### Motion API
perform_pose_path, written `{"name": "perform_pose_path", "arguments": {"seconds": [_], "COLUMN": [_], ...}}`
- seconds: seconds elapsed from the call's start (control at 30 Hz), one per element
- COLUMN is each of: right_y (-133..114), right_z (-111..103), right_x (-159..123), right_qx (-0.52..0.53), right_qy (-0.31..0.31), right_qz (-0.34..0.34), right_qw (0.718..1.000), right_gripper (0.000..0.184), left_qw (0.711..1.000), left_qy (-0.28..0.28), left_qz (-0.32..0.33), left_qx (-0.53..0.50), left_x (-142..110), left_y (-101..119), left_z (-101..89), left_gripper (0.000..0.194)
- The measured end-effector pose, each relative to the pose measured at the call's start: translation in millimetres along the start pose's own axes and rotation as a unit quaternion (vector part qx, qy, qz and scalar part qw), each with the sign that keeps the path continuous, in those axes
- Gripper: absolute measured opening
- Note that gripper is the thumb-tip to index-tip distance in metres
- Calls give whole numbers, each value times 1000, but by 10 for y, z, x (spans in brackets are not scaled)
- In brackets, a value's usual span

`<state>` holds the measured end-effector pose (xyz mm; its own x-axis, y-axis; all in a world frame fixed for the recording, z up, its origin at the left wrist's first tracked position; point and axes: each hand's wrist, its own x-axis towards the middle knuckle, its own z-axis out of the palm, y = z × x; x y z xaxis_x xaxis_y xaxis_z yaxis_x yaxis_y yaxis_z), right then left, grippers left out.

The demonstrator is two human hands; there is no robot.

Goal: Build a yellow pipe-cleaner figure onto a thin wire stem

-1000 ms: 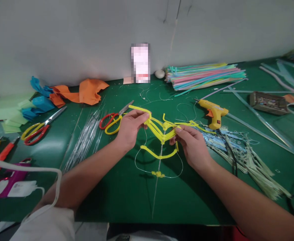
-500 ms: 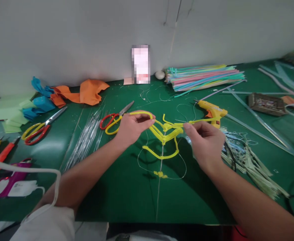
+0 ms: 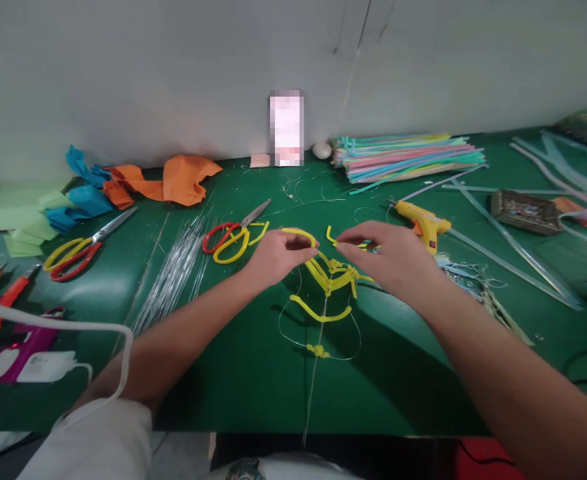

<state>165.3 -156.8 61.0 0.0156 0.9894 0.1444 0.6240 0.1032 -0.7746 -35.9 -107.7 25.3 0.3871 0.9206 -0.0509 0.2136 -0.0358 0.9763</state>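
- Left hand [image 3: 278,257] was closed in a pinch, thumb and fingers gripping a bent yellow strip at the upper left of a yellow frame [image 3: 328,287].
- Right hand [image 3: 391,253] was at the upper right of that frame, palm down, thumb and fingertips drawn close together by a short, bent yellow end [image 3: 330,235]. I could not tell whether the tips gripped it or only came near.
- The frame was between the two hands, over the near middle of the green table [image 3: 213,380]. Its strips met in a V at a thin pale stem [image 3: 311,400], which ran down toward the table's near edge.
- Done, as far as I could judge: the V looked joined to the stem; a curved lower strip [image 3: 321,315] crossed below it; a fine wire loop [image 3: 280,327] ran from that strip's ends down to a small yellow cluster [image 3: 317,351].
- Unfinished, by my reading: the upper part. The short bent end stood up free, and another end poked out on the right. The right hand covered some of the joints there, so I put the work at partway.
- Round about: red-and-yellow scissors [image 3: 244,225] beyond the left hand, clear wires [image 3: 173,273] left of them, a yellow glue gun [image 3: 427,227] behind the right hand, and a bundle of coloured strips [image 3: 408,159] near the wall.
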Motion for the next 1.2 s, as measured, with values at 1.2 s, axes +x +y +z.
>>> {"name": "perform_pose_path", "arguments": {"seconds": [1.2], "right_y": [349], "right_z": [231], "right_x": [144], "right_qx": [111], "right_qy": [-35], "right_qz": [71], "right_qw": [991], "right_gripper": [23], "left_qw": [949], "left_qy": [-135], "left_qz": [-151], "left_qx": [-242], "left_x": [7], "left_y": [-152], "left_z": [119], "left_gripper": [43]}}
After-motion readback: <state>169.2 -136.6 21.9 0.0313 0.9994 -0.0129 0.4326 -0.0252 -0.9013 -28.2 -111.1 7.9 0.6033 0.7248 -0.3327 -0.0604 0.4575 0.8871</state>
